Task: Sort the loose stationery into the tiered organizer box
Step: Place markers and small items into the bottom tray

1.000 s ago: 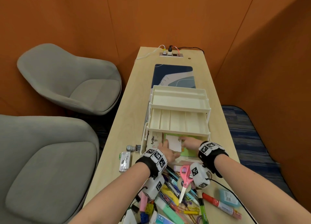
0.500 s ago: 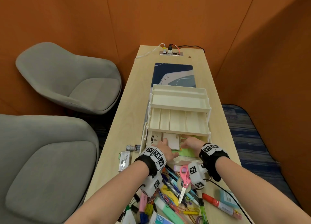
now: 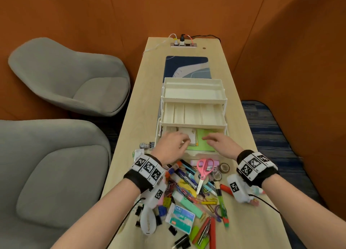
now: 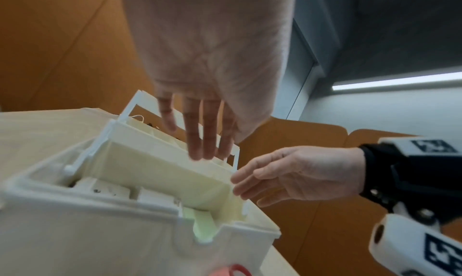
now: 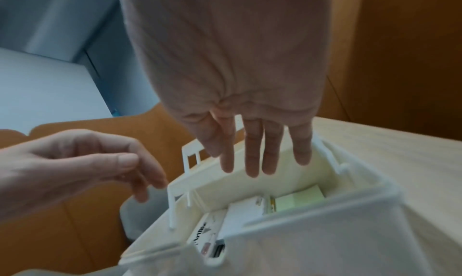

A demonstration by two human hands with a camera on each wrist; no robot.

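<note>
Both hands, left (image 3: 173, 147) and right (image 3: 222, 144), empty with fingers loose, hovering over the cream plastic tiered organizer box (image 3: 193, 106)'s bottom tray. Probably just tidied the green notepad (image 3: 203, 140) flat. Loose pile of pens and clips (image 3: 191, 188) waiting on the counter (image 3: 131, 117).

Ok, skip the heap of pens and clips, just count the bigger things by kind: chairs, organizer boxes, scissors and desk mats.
grey chairs: 2
organizer box: 1
pink scissors: 1
desk mat: 1
Total: 5
</note>
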